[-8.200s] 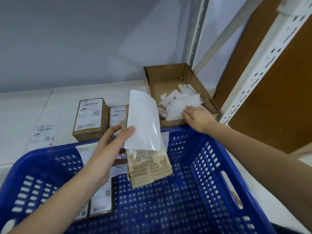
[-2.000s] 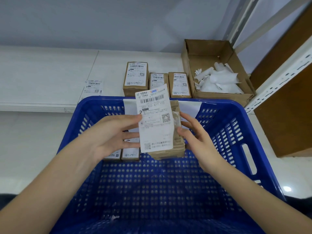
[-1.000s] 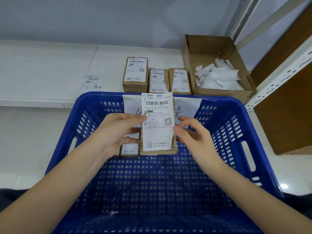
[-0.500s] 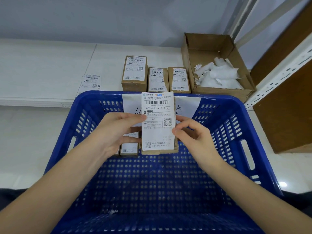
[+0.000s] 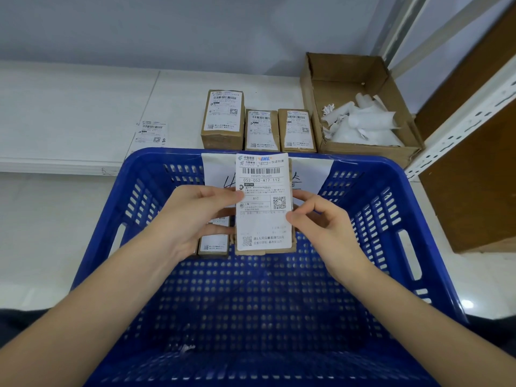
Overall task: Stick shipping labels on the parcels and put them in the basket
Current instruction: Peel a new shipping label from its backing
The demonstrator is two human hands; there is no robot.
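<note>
A white shelf [image 5: 83, 107] carries three labelled parcels [image 5: 258, 129], a loose label [image 5: 150, 132] and an open carton [image 5: 360, 104].

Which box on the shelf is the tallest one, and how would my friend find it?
Look just past the far rim of the blue basket, where three labelled boxes stand in a row on the white shelf. The tallest box is the leftmost, farthest from the open carton of paper scraps, and reaches farther back than its neighbours.

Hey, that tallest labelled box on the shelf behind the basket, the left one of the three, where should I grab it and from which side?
Grip the tall box across its two long sides, coming down from above. Its left side is free and its top stands above the neighbouring box, so fingers find room there. That keeps them off the label.
</note>
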